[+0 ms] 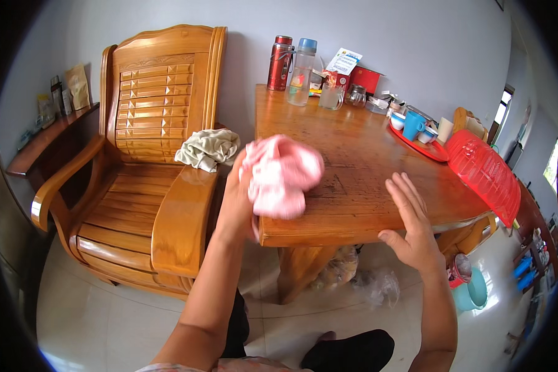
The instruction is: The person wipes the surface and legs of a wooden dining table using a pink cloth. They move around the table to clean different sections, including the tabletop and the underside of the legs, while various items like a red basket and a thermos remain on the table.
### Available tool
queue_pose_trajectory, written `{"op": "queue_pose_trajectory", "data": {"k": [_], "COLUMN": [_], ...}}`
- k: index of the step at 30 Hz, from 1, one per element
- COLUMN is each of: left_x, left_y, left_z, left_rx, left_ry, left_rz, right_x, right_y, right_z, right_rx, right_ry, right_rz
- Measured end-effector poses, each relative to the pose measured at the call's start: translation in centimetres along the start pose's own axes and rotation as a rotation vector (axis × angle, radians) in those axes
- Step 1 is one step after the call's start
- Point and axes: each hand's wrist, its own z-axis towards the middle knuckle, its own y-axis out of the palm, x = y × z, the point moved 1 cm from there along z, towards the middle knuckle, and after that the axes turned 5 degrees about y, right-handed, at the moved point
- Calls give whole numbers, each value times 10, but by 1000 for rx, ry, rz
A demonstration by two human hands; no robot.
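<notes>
My left hand (241, 186) grips a crumpled pink cloth (281, 176), slightly blurred, at the near left corner of a wooden table (348, 172). The cloth hides most of my left fingers. Over the table's front edge, my right hand (411, 228) is held up with its thumb apart from the fingers and nothing in it. A pale greenish cloth (209, 149) lies bunched on the armrest of a wooden armchair (156, 107), left of the table.
Along the table's back stand a red flask (280, 63), a plastic bottle (302, 72) and a glass mug (331, 96). A red tray (418, 144) with cups and a red plastic basket cover (483, 172) are at right. Plastic bags (376, 286) and a teal bucket (472, 290) sit on the floor.
</notes>
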Motion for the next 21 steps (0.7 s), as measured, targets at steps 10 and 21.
{"op": "queue_pose_trajectory", "data": {"k": [10,21], "left_x": [-110,-44], "left_y": [-83,-44], "left_z": [195,86], "left_rx": [-288,91], "left_ry": [18,-425], "left_rz": [-5,91], "right_x": [-5,-5], "right_y": [15,21], "right_z": [8,7], "right_rx": [78,53], "right_ry": [-77,-95], "right_rz": [-103,-181]}}
